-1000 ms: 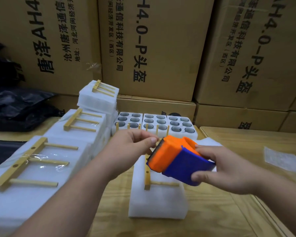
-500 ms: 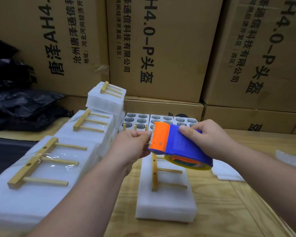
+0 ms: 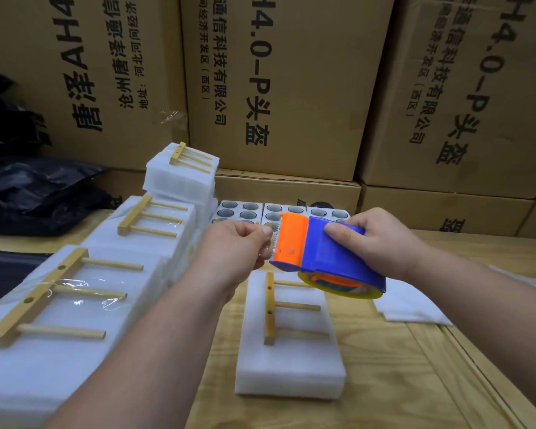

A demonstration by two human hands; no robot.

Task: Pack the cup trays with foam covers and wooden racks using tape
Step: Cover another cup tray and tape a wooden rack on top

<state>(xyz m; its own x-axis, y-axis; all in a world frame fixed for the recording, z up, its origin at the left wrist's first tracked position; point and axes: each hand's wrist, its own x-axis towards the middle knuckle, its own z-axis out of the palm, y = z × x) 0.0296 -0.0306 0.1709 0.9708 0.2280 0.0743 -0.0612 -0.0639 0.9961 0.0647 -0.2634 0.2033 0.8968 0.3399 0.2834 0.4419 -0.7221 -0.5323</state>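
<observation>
Foam-covered tray (image 3: pixel 290 360) with wooden rack (image 3: pixel 271 308) on the table (image 3: pixel 415 382), long axis running away from the body, directly below tape dispenser (image 3: pixel 325 258) gripped by right hand (image 3: pixel 381 243); left hand (image 3: pixel 235 246) pinching tape end (image 3: pixel 271 250) at the serrated edge.

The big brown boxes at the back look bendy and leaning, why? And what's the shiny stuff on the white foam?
Head view: the wide-angle lens bows the brown cardboard boxes toward the edges; the glints are light on clear tape across the pale wooden rack on the nearest white foam pack.
</observation>
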